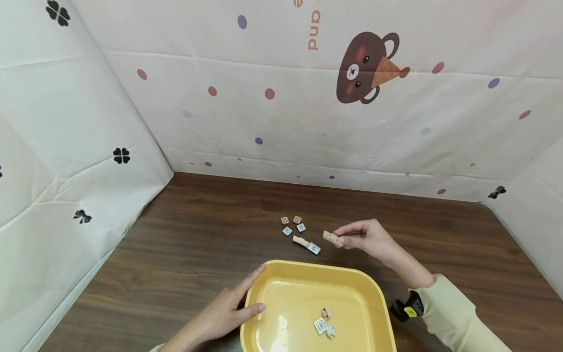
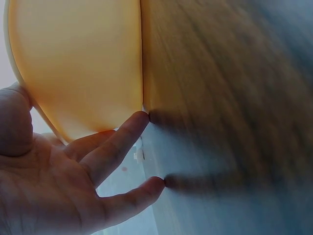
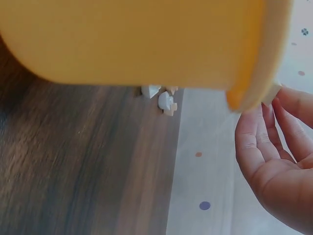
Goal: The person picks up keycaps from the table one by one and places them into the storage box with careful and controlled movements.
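Between thumb and fingers, my right hand pinches a long beige keycap above the table, just beyond the yellow tray. In the right wrist view the tray wall partly covers that keycap. My left hand holds the tray's left side, its thumb over the rim and its fingers along the outside. From the left wrist view, two fingertips reach down by the tray's base. Left of my right hand, a long beige keycap touches a white-and-blue keycap.
Several small square keycaps lie farther back on the dark wooden table. Inside the tray are a white keycap, a beige keycap and a pale one. A printed white cloth stands behind the table.
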The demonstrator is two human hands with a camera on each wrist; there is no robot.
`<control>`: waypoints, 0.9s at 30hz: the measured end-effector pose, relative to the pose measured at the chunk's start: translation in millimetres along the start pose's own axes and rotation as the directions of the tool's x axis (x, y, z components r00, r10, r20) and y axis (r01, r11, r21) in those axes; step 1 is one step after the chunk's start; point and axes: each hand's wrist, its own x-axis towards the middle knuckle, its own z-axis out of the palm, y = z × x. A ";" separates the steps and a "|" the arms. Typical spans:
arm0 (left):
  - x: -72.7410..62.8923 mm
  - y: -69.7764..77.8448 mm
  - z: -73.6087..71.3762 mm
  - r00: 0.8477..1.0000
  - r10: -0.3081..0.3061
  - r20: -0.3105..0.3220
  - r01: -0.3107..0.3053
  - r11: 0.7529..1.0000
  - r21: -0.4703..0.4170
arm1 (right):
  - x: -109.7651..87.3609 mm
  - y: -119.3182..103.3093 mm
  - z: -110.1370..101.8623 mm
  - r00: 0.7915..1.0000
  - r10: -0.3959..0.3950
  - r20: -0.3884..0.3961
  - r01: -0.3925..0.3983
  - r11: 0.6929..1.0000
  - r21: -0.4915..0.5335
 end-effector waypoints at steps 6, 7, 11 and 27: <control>0.4 -0.7 0.4 1.000 0.003 -0.008 -0.003 1.000 0.007 | -9.5 -5.8 1.5 1.000 -0.028 0.005 0.028 0.999 -0.034; 0.4 -0.7 0.4 1.000 0.003 -0.009 -0.003 1.000 0.008 | -11.0 -6.7 2.1 0.999 -0.032 0.008 0.032 0.999 -0.040; 0.2 -0.9 0.7 1.000 0.003 -0.013 -0.003 1.000 0.012 | -16.7 -9.9 4.8 0.999 -0.047 0.026 0.048 0.998 -0.050; 0.2 -2.2 1.8 1.000 0.011 -0.025 -0.010 1.000 0.022 | -34.7 -14.8 19.0 0.978 -0.171 0.123 0.174 0.984 -0.019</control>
